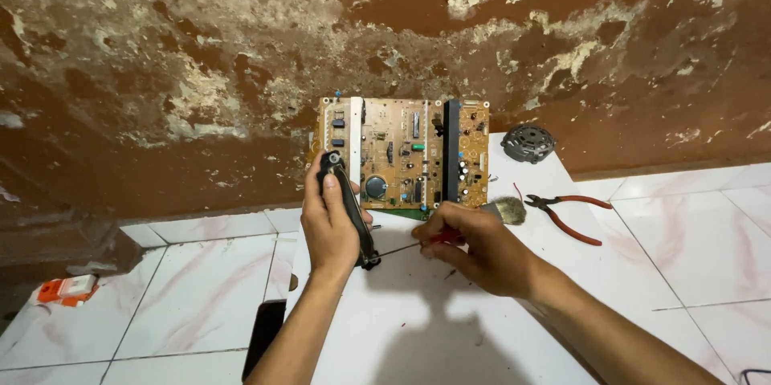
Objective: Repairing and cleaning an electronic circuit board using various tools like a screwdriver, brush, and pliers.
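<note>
My left hand [329,220] grips a long black part [347,202] held upright over a white board [418,321]. My right hand [474,244] holds a thin screwdriver [397,248] with a red handle, its metal tip touching the lower end of the black part. Behind both hands a tan circuit board [401,152] with a black heat sink and several components leans against the wall.
Red-handled pliers [570,212] and a small brush [506,210] lie right of the circuit board. A grey round metal part [528,143] sits by the wall. An orange-and-white object [66,289] lies on the tiled floor at left. A dark flat object [263,333] lies beside the white board.
</note>
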